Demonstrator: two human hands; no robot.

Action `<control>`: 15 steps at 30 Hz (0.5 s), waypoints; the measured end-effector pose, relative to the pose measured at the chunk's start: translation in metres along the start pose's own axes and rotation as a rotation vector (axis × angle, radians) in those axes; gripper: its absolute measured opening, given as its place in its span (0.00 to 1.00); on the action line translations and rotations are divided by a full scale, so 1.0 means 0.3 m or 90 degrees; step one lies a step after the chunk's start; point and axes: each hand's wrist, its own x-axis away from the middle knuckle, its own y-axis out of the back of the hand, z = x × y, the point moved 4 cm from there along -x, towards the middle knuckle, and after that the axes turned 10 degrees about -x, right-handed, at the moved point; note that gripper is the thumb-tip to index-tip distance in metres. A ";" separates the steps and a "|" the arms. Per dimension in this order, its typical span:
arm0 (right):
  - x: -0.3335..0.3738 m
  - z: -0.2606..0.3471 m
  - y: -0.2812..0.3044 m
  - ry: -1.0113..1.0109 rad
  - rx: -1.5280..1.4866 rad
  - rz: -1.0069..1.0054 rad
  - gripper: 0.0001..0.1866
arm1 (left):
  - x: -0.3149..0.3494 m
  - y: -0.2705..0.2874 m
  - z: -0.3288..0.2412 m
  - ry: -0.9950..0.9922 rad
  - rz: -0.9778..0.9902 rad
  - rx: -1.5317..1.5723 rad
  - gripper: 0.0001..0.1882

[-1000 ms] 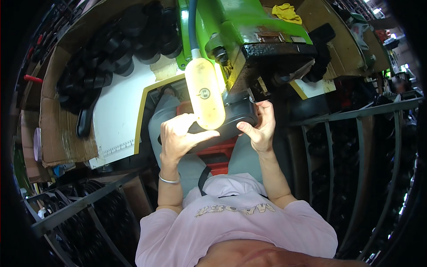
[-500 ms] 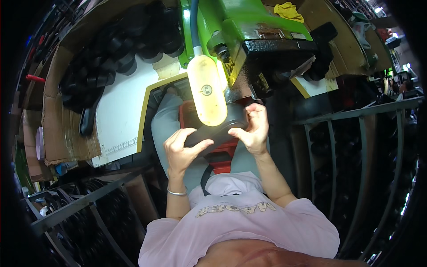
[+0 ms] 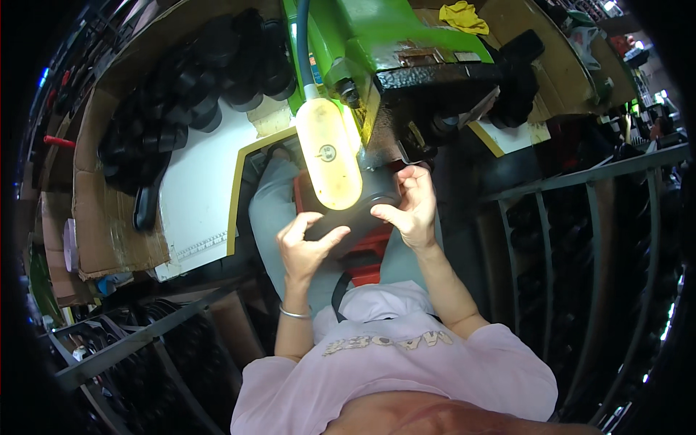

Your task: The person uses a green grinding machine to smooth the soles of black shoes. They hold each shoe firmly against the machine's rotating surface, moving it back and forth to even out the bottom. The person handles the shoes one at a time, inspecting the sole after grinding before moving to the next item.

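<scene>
A black shoe sole [image 3: 361, 211] is held in both hands under the work head of a green machine [image 3: 428, 36]. My left hand [image 3: 307, 245] grips its near-left end between thumb and fingers. At the other end, my right hand [image 3: 412, 208] pinches the rounded edge, thumb on the near side and fingers beyond. A yellow-lit oblong lamp [image 3: 328, 156] hangs over the sole and hides part of it. Whether the sole touches the machine's working part [image 3: 371, 156] cannot be made out.
Several black soles [image 3: 196, 87] lie piled in a cardboard box [image 3: 116, 246] at left, beside a white tabletop [image 3: 196, 188]. More black pieces [image 3: 518, 65] and a yellow cloth [image 3: 464, 17] are at far right. Metal racks [image 3: 580, 177] stand on both sides.
The surroundings have shifted slightly in view. My left hand sits slightly closer to the right hand in the picture. Both hands keep their grip on the sole.
</scene>
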 end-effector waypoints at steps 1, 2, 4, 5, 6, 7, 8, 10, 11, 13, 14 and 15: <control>-0.010 -0.003 -0.010 0.030 0.018 0.023 0.35 | 0.034 -0.027 0.017 0.044 -0.002 0.067 0.20; -0.016 -0.005 -0.017 0.060 0.036 0.045 0.35 | 0.063 -0.057 0.027 0.089 -0.003 0.133 0.19; -0.020 -0.011 -0.016 0.047 0.056 0.033 0.35 | 0.091 -0.115 0.024 0.095 0.009 0.183 0.20; -0.025 -0.007 -0.035 0.064 0.039 0.036 0.35 | 0.083 -0.132 0.009 0.064 -0.017 0.201 0.21; -0.025 -0.002 -0.046 0.080 0.021 0.040 0.35 | 0.063 -0.144 -0.013 0.034 -0.045 0.221 0.22; -0.022 -0.003 -0.041 0.081 0.046 0.047 0.35 | 0.039 -0.154 -0.042 0.024 -0.020 0.249 0.23; -0.013 -0.008 -0.024 0.082 0.071 0.054 0.35 | 0.013 -0.154 -0.078 0.013 0.005 0.278 0.25; 0.006 -0.021 0.019 0.079 0.089 0.034 0.34 | -0.028 -0.164 -0.108 -0.004 0.057 0.323 0.26; 0.023 -0.033 0.049 0.073 0.084 0.005 0.34 | -0.044 -0.176 -0.110 -0.009 0.086 0.341 0.25; 0.080 -0.080 0.121 -0.021 0.038 -0.051 0.38 | -0.056 -0.210 -0.106 -0.031 0.142 0.329 0.23; 0.114 -0.104 0.128 -0.003 0.084 0.007 0.39 | -0.063 -0.228 -0.111 -0.019 0.142 0.368 0.23; 0.158 -0.140 0.137 -0.093 0.105 0.051 0.39 | -0.066 -0.252 -0.119 -0.004 0.141 0.407 0.22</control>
